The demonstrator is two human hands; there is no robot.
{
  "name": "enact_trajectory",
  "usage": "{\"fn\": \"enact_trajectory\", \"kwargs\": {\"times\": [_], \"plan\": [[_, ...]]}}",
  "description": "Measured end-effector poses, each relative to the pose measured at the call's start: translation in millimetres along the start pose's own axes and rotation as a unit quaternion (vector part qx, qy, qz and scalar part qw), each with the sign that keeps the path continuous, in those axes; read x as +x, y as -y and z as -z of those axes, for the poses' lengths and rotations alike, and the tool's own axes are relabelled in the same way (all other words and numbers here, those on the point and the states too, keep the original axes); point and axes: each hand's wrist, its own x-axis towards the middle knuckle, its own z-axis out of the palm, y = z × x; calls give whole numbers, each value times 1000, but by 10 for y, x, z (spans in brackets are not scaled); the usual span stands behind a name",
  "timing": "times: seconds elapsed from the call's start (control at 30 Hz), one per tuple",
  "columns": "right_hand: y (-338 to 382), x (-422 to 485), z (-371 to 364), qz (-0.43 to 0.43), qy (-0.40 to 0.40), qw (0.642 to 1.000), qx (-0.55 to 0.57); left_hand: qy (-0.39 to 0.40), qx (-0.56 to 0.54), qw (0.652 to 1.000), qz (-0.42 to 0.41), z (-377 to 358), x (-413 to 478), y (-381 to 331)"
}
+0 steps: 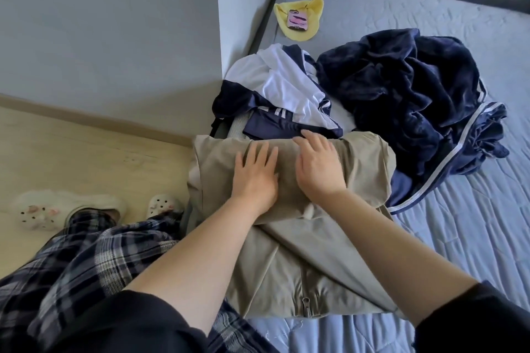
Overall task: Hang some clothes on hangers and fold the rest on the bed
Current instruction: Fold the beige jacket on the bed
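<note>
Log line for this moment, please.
left hand flat on beige jacket | right hand flat on it | navy pile unfolded on bed

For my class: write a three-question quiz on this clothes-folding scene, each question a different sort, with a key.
1. True or false: the left hand and the right hand both rest on the beige jacket.
2. The phone lies on: A the floor; B the yellow cloth; C a hanger.
3. What colour is the crumpled fleece beside the jacket?
Key: 1 true; 2 B; 3 navy.
</note>
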Motion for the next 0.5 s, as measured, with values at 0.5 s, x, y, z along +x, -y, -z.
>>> {"fn": "enact_trajectory", "kwargs": {"times": [0.5], "plan": [[-908,-128,-388,-338,149,923,-103,-9,-20,994,105,-458,-80,595]]}}
